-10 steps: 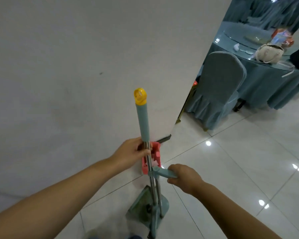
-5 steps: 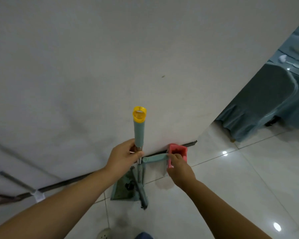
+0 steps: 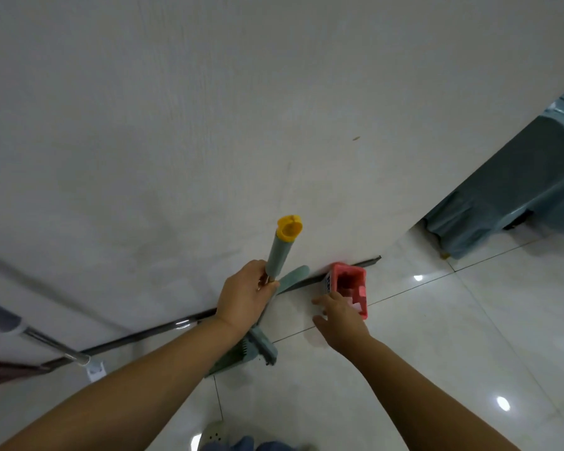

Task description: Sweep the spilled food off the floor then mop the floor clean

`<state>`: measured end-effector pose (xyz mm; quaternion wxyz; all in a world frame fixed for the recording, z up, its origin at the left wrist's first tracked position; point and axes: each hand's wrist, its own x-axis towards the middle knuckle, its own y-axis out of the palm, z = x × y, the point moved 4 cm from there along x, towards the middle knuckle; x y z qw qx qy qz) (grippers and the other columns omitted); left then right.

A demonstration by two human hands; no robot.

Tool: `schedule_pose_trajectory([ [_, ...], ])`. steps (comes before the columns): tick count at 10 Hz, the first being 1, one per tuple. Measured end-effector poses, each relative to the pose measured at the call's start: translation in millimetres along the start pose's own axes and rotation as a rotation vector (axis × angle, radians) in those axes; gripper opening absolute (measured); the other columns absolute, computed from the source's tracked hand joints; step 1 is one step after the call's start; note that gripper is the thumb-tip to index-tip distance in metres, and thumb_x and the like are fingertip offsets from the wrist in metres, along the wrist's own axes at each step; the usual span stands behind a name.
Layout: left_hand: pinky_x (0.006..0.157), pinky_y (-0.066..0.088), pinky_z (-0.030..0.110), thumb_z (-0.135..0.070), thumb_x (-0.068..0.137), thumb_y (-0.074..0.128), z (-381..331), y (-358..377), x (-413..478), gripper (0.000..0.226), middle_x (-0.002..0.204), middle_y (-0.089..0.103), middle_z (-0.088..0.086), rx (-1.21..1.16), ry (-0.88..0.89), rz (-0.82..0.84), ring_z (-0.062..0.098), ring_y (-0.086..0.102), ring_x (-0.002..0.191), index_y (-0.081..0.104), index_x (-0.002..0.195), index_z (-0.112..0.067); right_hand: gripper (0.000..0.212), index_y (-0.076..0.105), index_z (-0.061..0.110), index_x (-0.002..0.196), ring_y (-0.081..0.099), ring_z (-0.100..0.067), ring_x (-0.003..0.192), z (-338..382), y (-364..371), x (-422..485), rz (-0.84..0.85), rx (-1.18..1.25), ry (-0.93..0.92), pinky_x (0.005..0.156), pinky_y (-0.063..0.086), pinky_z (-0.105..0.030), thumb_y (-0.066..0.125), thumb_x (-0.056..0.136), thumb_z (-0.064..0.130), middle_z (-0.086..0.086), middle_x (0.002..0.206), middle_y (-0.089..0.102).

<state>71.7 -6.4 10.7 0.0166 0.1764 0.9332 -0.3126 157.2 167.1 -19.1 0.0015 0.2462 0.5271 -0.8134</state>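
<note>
My left hand (image 3: 245,297) grips a steel pole just below its teal grip (image 3: 279,253), which ends in a yellow cap. The pole runs down to a green dustpan (image 3: 235,358) standing on the white tiled floor by the wall. A second, shorter teal handle (image 3: 295,276) leans against the wall behind my left hand. A pink plastic box (image 3: 347,283) sits on the floor at the wall's foot. My right hand (image 3: 339,317) is right beside it with fingers spread, touching or nearly touching its near side. No spilled food shows.
A white wall (image 3: 274,109) fills the upper view, with a dark skirting strip along its base. Another pole with a grey grip (image 3: 36,335) leans at the left. A chair in a blue-grey cover (image 3: 515,180) stands at the right. My shoe (image 3: 215,434) shows at the bottom edge.
My right hand has let go of the short teal handle, which now leans on the wall. The pink box has come to rest on the floor. The view swung left.
</note>
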Motion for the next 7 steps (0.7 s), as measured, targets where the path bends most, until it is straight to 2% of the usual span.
schedule_pose_trajectory([
  [2,0.077,0.052,0.026,-0.029,0.092,0.057,6.5,-12.1,11.0,0.017,0.091,0.062,-0.003,0.01,0.016,0.064,0.013,0.061,0.083,0.053,0.104,-0.018,0.032,0.057,0.021,0.127,0.053,-0.018,0.12,0.1,12.5,-17.6,0.007,0.017,0.085,0.102,0.047,-0.031,0.054,0.095,0.024,-0.002,0.134,0.052],
  [3,0.074,0.045,0.022,-0.026,0.093,0.054,4.0,-17.4,17.2,0.015,0.096,0.058,-0.002,0.061,0.078,0.07,0.012,0.057,0.084,0.052,0.103,-0.015,0.03,0.059,0.02,0.126,0.054,-0.016,0.121,0.1,14.5,-29.2,0.004,0.008,0.108,0.103,0.044,-0.029,0.053,0.096,0.022,0.0,0.132,0.056],
  [4,0.077,0.051,0.029,-0.023,0.093,0.053,-0.4,-20.2,22.7,0.015,0.098,0.06,0.002,0.075,0.105,0.078,0.016,0.06,0.086,0.053,0.104,-0.013,0.03,0.059,0.021,0.125,0.054,-0.015,0.12,1.3,10.6,-41.8,-0.022,0.002,0.127,0.104,0.045,-0.029,0.054,0.095,0.023,0.002,0.132,0.057],
  [5,0.079,0.053,0.034,-0.022,0.095,0.051,-6.7,-25.5,22.3,0.013,0.093,0.06,0.002,0.052,0.083,0.092,0.017,0.061,0.084,0.054,0.103,-0.013,0.03,0.059,0.024,0.125,0.055,-0.016,0.119,4.7,1.0,-56.0,-0.035,-0.019,0.133,0.099,0.048,-0.026,0.054,0.095,0.024,0.0,0.133,0.055],
  [6,0.069,0.05,0.029,-0.021,0.096,0.048,-13.7,-26.2,20.0,0.007,0.084,0.057,-0.001,0.079,0.087,0.104,0.015,0.058,0.077,0.05,0.098,-0.015,0.03,0.061,0.028,0.123,0.054,-0.018,0.12,6.4,-14.8,-67.5,-0.062,-0.055,0.106,0.098,0.049,-0.026,0.051,0.096,0.025,0.0,0.134,0.054],
  [7,0.072,0.049,0.031,-0.017,0.094,0.05,-15.5,-30.2,13.6,0.016,0.097,0.06,0.002,0.05,0.057,0.106,0.018,0.06,0.086,0.048,0.11,-0.015,0.029,0.062,0.028,0.123,0.053,-0.014,0.119,14.9,-33.4,-81.4,-0.101,-0.065,0.044,0.099,0.046,-0.024,0.051,0.096,0.025,0.005,0.133,0.056],
])
